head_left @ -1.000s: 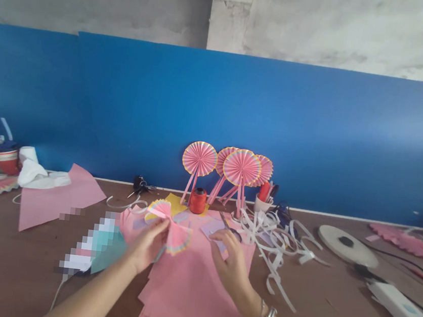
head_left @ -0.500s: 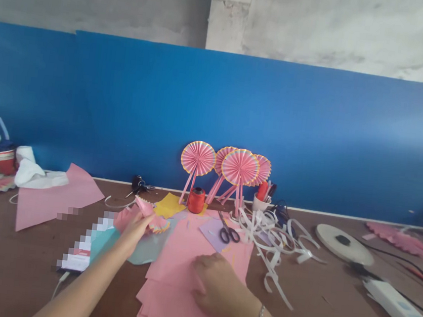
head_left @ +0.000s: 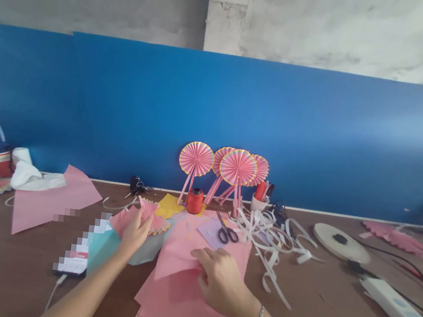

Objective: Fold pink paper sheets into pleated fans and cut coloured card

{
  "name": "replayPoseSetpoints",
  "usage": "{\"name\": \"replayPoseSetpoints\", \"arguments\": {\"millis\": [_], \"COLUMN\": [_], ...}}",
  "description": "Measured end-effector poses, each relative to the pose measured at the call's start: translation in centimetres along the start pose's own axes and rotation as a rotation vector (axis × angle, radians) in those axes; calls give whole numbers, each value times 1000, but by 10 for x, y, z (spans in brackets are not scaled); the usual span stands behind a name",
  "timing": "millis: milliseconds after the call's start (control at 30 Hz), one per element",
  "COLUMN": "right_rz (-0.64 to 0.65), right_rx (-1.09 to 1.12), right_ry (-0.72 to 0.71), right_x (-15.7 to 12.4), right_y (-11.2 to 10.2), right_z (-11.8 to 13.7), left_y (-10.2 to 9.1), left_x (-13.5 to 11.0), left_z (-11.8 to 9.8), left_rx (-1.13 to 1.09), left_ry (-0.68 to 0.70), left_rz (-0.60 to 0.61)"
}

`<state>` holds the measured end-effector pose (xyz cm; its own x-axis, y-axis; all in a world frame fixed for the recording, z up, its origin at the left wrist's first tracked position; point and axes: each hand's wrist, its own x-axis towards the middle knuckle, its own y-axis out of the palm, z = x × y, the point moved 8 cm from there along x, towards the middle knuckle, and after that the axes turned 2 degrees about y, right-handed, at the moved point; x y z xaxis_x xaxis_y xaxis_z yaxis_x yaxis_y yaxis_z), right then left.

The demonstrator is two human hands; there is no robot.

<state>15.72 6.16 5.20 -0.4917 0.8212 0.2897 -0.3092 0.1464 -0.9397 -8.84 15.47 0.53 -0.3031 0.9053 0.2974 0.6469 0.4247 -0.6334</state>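
My left hand (head_left: 137, 231) is closed on a pleated pink paper (head_left: 158, 222) with a yellow, multicoloured edge, held over the left side of the work area. In front of me, my right hand (head_left: 218, 279) pinches the near edge of the top pink sheet (head_left: 177, 254), which is raised off the stack of pink paper (head_left: 172, 301) beneath. Black-handled scissors (head_left: 227, 234) lie on a purple paper (head_left: 208, 232) just beyond that hand. Behind them stand a red spool of thread (head_left: 195, 201) and several round pink paper fans (head_left: 238, 166) on paper-strip handles.
Tangled white strips (head_left: 275, 237) lie right of the stack, near a white cup of pens (head_left: 259, 202). Farther right are a white tape roll (head_left: 341, 243) and a power strip (head_left: 400, 312). A phone (head_left: 74, 257) with a cable lies at left. A blue partition (head_left: 144, 110) closes the back.
My right hand has lifted the near edge of the top pink sheet from the stack. My left hand keeps hold of the pleated paper, which has turned slightly.
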Motion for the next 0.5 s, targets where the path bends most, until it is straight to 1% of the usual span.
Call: {"name": "replayPoseSetpoints", "arguments": {"millis": [133, 200, 267, 333, 400, 433, 500], "right_rz": [-346, -493, -584, -650, -736, -782, -828], "right_rx": [148, 202, 263, 315, 341, 340, 291], "right_ry": [89, 145, 195, 215, 183, 145, 26], "right_x": [-3, -6, -7, -8, -11, -14, -19], "right_y": [-36, -49, -54, -56, -61, -64, -69], "right_z": [-19, -30, -40, -48, -50, -48, -37], "left_y": [-5, -8, -12, -16, -19, -19, -13], "left_x": [2, 2, 0, -3, -8, -10, -14], "left_z": [1, -1, -6, -17, -27, -31, -35], "left_rx": [38, 51, 48, 12, -71, -136, -306], "left_ry": [1, 17, 72, 155, 205, 198, 124], "left_rz": [-52, -85, -133, -176, -181, -151, -29]}}
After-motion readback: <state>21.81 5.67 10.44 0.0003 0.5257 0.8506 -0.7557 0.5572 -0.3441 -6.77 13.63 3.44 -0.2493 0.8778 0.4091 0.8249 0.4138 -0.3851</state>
